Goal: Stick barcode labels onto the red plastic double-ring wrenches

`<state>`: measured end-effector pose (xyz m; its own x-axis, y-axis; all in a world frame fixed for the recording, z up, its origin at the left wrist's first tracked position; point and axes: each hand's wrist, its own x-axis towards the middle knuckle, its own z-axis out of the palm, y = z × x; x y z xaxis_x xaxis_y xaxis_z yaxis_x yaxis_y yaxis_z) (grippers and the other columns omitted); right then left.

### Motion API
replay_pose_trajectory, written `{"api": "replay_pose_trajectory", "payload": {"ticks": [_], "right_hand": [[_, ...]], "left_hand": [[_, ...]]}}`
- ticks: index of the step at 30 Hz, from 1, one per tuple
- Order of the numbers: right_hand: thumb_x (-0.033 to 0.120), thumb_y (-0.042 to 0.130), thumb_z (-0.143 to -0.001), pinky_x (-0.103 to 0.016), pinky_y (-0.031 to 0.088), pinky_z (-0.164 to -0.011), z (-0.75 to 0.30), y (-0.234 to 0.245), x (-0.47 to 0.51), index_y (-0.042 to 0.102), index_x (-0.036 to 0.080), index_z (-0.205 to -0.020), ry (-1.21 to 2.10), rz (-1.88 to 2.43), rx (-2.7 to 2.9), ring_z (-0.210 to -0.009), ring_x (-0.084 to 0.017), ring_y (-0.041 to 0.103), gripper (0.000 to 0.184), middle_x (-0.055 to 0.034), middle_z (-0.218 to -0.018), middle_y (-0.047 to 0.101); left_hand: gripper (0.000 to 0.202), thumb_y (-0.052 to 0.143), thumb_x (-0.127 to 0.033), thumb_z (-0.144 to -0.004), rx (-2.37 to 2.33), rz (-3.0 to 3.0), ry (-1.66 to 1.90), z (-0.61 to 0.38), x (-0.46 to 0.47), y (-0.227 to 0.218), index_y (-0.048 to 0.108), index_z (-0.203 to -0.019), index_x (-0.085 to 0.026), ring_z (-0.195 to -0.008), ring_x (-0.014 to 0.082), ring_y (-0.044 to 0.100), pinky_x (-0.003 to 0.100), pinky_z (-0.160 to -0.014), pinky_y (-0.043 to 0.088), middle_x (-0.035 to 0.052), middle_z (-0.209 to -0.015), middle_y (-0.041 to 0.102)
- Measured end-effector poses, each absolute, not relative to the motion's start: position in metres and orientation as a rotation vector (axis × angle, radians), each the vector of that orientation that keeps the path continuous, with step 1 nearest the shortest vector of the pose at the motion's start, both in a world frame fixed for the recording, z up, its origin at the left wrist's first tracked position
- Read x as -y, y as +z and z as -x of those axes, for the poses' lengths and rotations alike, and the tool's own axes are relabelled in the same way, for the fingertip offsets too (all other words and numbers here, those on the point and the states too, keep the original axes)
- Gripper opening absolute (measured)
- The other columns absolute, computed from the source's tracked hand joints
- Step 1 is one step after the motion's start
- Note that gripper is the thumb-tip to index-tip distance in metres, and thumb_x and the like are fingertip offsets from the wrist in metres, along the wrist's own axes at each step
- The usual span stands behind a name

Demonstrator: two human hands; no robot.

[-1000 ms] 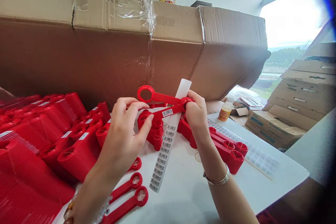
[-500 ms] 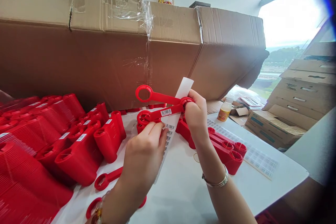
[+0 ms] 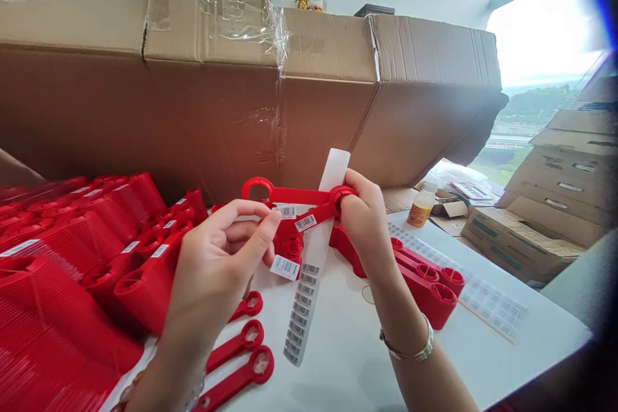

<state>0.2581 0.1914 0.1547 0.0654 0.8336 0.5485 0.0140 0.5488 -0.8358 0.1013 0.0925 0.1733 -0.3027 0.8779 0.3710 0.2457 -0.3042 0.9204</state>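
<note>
My right hand (image 3: pixel 364 222) is closed on the ring ends of two red plastic wrenches (image 3: pixel 294 196) and on a long white strip of barcode labels (image 3: pixel 309 283) that hangs down to the white table (image 3: pixel 347 347). Both wrenches carry a barcode label and fan out to the left. My left hand (image 3: pixel 217 264) is just left of them, with a single peeled barcode label (image 3: pixel 284 267) stuck to its fingertips, thumb and forefinger curled.
Stacks of red plastic parts (image 3: pixel 72 251) fill the left side, and more red parts (image 3: pixel 425 277) lie right of my right hand. Three loose wrenches (image 3: pixel 241 347) lie near the front. A label sheet (image 3: pixel 483 299), a small bottle (image 3: pixel 421 206) and cardboard boxes (image 3: pixel 241 90) surround the table.
My left hand went to the label strip, peeled off one label, and has now pulled back left with it. A second label is now on the upper wrench.
</note>
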Motion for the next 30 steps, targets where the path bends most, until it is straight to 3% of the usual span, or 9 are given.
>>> {"api": "replay_pose_trajectory", "payload": {"ticks": [4,14,30], "right_hand": [[0.009,0.041,-0.067,-0.028,0.033,-0.054,-0.254,0.157,-0.176,0.044,0.022,-0.066,0.720,0.770,1.408,-0.061,-0.013,0.041,0.014,0.0031,-0.064,0.051],[0.009,0.041,-0.070,-0.027,0.033,-0.052,-0.248,0.160,-0.160,0.052,0.023,-0.070,0.671,0.815,1.466,-0.061,-0.014,0.047,0.018,0.0032,-0.063,0.054],[0.009,0.041,-0.069,-0.028,0.030,-0.050,-0.245,0.160,-0.157,0.046,0.023,-0.069,0.612,0.824,1.486,-0.058,-0.013,0.041,0.015,0.0025,-0.066,0.054]], "left_hand": [[0.019,0.073,-0.040,-0.090,-1.421,-1.365,1.613,-0.097,-0.092,0.178,0.066,-0.083,-0.024,-0.039,0.0037,0.023,0.014,-0.033,0.019,-0.0093,-0.049,0.047],[0.016,0.071,-0.031,-0.091,-1.428,-1.411,1.648,-0.103,-0.086,0.180,0.065,-0.078,-0.025,-0.039,0.0058,0.031,0.015,-0.033,0.023,-0.0083,-0.047,0.048],[0.018,0.072,-0.035,-0.092,-1.463,-1.471,1.641,-0.101,-0.090,0.177,0.068,-0.078,-0.026,-0.037,0.0056,0.033,0.017,-0.031,0.023,-0.0086,-0.047,0.047]]}}
